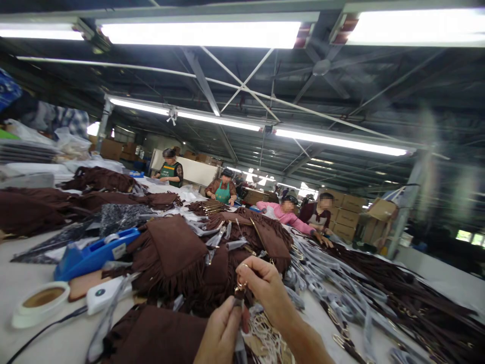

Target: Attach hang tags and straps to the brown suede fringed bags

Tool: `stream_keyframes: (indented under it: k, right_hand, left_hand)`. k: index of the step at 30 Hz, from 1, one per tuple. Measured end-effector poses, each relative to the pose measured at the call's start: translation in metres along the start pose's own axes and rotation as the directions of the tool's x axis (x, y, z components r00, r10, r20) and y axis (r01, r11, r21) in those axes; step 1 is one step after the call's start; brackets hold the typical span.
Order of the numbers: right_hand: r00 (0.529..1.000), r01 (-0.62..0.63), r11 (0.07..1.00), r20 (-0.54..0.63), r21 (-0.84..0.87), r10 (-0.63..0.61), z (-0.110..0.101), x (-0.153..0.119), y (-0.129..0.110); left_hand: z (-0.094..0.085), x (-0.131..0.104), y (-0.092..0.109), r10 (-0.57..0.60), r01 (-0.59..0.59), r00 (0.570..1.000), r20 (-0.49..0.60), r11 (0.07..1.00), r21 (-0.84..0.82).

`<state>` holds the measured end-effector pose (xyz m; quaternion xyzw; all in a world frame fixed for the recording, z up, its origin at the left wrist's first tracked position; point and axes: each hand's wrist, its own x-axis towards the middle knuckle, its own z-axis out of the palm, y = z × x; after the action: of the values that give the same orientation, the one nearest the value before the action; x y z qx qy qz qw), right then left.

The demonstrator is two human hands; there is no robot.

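Observation:
Low in the head view, my left hand (pixel 222 331) is closed around the end of a brown strap (pixel 238 302), whose lower part is covered in clear plastic. Just above it, my right hand (pixel 263 283) pinches the gold-coloured metal clasp (pixel 240 288) at the strap's end. The exact shape of the clasp is partly hidden by my fingers. Behind both hands lie brown fringed bags (pixel 172 245) in a heap. Another brown bag (pixel 155 336) lies flat at the front, left of my left hand. White cords (pixel 265 331) are bunched beneath my right forearm.
On the left stand a blue tape dispenser (pixel 98 253), a roll of tape (pixel 40 303) and a white device (pixel 104 293) with a black cable. Plastic-wrapped straps (pixel 341 278) spread across the right. Several people work around the table's far side; cartons (pixel 346 212) are stacked behind.

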<state>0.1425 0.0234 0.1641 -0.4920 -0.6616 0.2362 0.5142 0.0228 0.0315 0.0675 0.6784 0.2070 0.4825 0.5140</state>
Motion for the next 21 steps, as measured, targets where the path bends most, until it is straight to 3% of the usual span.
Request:
stream_keyframes:
  k: [4, 7, 14, 21]
  right_hand:
    - [0.999, 0.031, 0.986, 0.046, -0.162, -0.024, -0.016, -0.002, 0.012]
    - [0.996, 0.012, 0.953, 0.084, -0.304, 0.014, -0.032, -0.018, 0.019]
    - [0.932, -0.034, 0.882, 0.304, -0.469, 0.198, -0.042, -0.056, 0.025]
    - [0.914, -0.019, 0.831, 0.327, -0.556, 0.24, -0.033, -0.055, 0.02]
  left_hand:
    - [-0.001, 0.004, -0.012, -0.022, 0.033, 0.987, -0.16, 0.997, 0.069]
    - [-0.009, 0.01, -0.013, -0.031, 0.064, 0.965, -0.261, 0.991, 0.118]
    - [-0.026, 0.016, -0.004, -0.013, 0.077, 0.959, -0.284, 0.974, 0.214]
    - [-0.022, 0.011, 0.0, 0.056, 0.05, 0.957, -0.283, 0.934, 0.354]
